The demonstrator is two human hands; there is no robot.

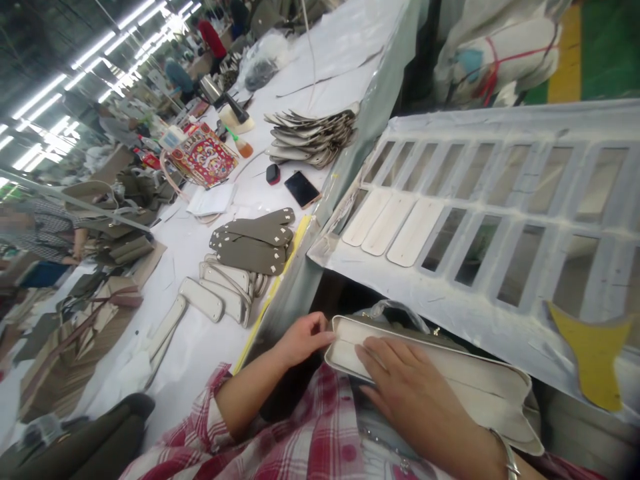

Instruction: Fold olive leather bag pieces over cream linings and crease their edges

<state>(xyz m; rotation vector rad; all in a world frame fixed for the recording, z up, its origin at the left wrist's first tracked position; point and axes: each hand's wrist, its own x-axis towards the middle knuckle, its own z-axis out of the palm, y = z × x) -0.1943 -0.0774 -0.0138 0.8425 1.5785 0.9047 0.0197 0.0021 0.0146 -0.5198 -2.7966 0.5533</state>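
Observation:
A long cream oval panel [465, 380] lies across my lap, over an olive piece with a clear plastic bit showing behind it. My left hand [303, 339] pinches the panel's rounded left end, fingers closed on its rim. My right hand [410, 393] lies flat on top of the panel, fingers stretched out and pressing it down. Just beyond, a white slotted rack [500, 220] holds three cream oval panels [393, 223] lying in its left slots.
On the white table at left lie olive oval pieces [255, 243], cream oval pieces [220, 293], a stack of grey pieces [313, 137], a phone [301, 189] and a patterned bag [203, 155]. A yellow cutout [593, 353] hangs on the rack's front. Other people work farther back.

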